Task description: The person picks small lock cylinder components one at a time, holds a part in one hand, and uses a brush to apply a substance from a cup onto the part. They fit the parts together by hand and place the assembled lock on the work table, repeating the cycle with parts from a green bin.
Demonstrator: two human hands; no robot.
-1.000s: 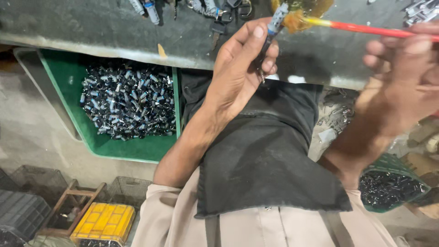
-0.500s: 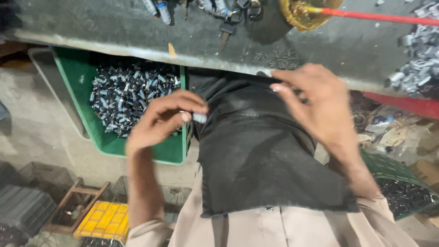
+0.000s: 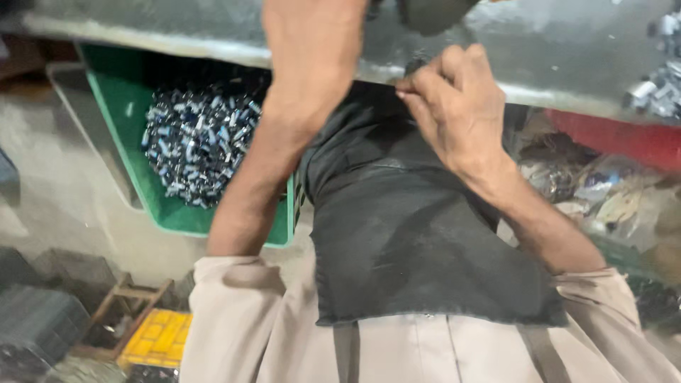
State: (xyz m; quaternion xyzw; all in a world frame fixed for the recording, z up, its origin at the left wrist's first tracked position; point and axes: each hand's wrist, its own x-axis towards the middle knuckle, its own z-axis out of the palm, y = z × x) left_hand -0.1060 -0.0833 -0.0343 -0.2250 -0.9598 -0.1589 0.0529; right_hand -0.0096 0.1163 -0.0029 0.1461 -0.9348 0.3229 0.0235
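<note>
Grey metal worktop (image 3: pixel 553 50) spans the top edge, viewed from above. Black cloth (image 3: pixel 411 234) is draped over the lap directly below the worktop edge, its upper end tucked up against that edge. Green bin (image 3: pixel 135 170) sits below the worktop, left of the cloth, loaded with small silver-and-black metal parts (image 3: pixel 198 145). Red tray (image 3: pixel 624 142) sits under the worktop on the far right, with clear plastic bags (image 3: pixel 596 188) just beneath it. Yellow crate (image 3: pixel 152 339) lies on the floor, well below the green bin.

Right hand (image 3: pixel 454 106): fingers curled tight, pinching the cloth's top edge right at the worktop lip. Left hand (image 3: pixel 312 42): reaches up over the worktop, fingers cut off by the frame, so cannot tell grip or contents.
</note>
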